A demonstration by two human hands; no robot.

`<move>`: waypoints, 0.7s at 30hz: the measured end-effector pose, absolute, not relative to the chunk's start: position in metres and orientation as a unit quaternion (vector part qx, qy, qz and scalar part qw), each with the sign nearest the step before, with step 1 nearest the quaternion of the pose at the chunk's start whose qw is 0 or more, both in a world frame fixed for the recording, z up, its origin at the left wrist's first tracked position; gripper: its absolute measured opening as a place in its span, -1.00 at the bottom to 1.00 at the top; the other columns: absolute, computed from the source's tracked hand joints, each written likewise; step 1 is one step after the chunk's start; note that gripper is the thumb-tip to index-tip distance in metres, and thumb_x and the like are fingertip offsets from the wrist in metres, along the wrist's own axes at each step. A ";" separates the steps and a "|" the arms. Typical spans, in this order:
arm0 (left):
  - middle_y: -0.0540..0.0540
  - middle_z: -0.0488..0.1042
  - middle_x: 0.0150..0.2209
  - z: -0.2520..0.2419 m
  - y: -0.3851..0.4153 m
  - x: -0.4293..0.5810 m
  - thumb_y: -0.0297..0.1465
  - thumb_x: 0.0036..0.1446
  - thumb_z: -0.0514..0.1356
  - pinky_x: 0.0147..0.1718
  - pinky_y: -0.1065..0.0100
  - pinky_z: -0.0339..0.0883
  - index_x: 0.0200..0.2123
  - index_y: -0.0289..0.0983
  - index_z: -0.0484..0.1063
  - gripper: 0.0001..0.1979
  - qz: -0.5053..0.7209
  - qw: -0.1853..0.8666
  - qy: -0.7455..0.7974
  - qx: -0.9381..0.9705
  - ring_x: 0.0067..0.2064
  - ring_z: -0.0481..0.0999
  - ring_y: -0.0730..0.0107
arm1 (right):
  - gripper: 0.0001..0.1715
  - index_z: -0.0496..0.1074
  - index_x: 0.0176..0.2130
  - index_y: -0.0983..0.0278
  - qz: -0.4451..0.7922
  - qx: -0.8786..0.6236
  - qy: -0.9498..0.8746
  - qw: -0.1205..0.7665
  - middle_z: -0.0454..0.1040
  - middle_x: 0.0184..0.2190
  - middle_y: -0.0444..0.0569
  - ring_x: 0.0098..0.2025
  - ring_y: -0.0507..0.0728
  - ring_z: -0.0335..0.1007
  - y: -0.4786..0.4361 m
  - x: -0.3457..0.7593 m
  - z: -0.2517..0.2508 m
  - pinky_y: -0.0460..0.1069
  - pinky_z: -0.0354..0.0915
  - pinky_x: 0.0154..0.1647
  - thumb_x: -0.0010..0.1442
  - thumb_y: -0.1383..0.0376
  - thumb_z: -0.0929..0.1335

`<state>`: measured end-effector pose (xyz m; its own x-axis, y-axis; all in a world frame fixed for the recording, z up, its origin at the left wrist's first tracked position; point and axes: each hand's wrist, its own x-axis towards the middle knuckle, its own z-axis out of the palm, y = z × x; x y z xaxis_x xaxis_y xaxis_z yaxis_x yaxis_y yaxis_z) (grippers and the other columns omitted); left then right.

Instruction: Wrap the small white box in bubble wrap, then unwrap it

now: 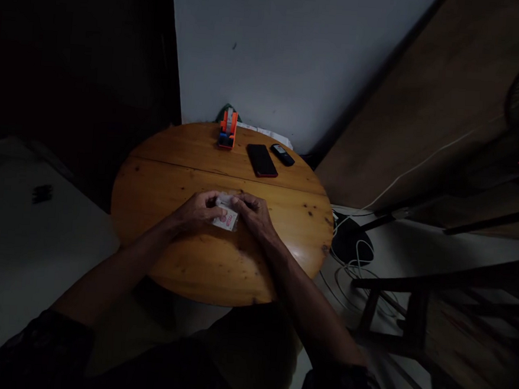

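A small white packet (227,218) with reddish print, in what looks like clear plastic wrap, is held between both hands over the near half of the round wooden table (162,193). My left hand (197,210) grips its left side, thumb lying across the front. On the upper right, my right hand (253,210) pinches the clear end of the wrap with thumb and fingers. Both hands are closed on it. The fingers behind the packet are partly hidden, and the print is too small to read.
Toward the back of the table stand an orange tape dispenser (227,130), a dark flat phone or wallet-like slab (262,160) and a small keypad phone (282,154). The wall (269,53) rises behind. To the right are loose white cables (361,261) and a wooden chair (414,324).
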<state>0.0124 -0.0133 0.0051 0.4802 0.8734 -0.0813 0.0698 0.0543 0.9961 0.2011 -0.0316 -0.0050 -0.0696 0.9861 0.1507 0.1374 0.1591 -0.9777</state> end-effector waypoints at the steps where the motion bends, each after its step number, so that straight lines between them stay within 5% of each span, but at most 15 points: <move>1: -0.13 0.60 -0.14 0.005 -0.013 0.012 -0.30 -0.15 0.34 -0.17 0.26 0.46 -0.05 -0.33 0.47 -0.47 0.323 0.606 0.398 0.609 -0.16 0.59 0.21 | -0.60 0.56 -0.35 0.30 0.431 -0.480 -0.587 0.489 0.50 -0.45 -0.09 -0.40 0.06 0.39 -0.031 0.201 -0.006 -0.06 0.31 -0.36 0.09 -0.01 0.44; 7: -0.07 0.57 -0.22 0.000 -0.010 0.010 -0.23 -0.12 0.32 -0.25 0.27 0.45 -0.05 -0.30 0.48 -0.49 0.312 0.536 0.423 0.661 -0.20 0.56 0.22 | -0.63 0.58 -0.34 0.26 0.429 -0.466 -0.559 0.535 0.56 -0.33 -0.07 -0.29 0.09 0.46 -0.021 0.195 -0.011 -0.03 0.36 -0.23 -0.01 0.02 0.49; 21: -0.10 0.59 -0.18 0.003 -0.012 0.012 -0.17 0.04 0.24 -0.11 0.26 0.42 -0.09 -0.30 0.49 -0.58 0.341 0.478 0.423 0.690 -0.14 0.55 0.24 | -0.78 0.58 -0.30 0.23 0.283 -0.485 -0.666 0.492 0.57 -0.28 -0.04 -0.21 0.13 0.48 -0.029 0.193 -0.003 0.01 0.37 -0.15 0.19 0.20 0.35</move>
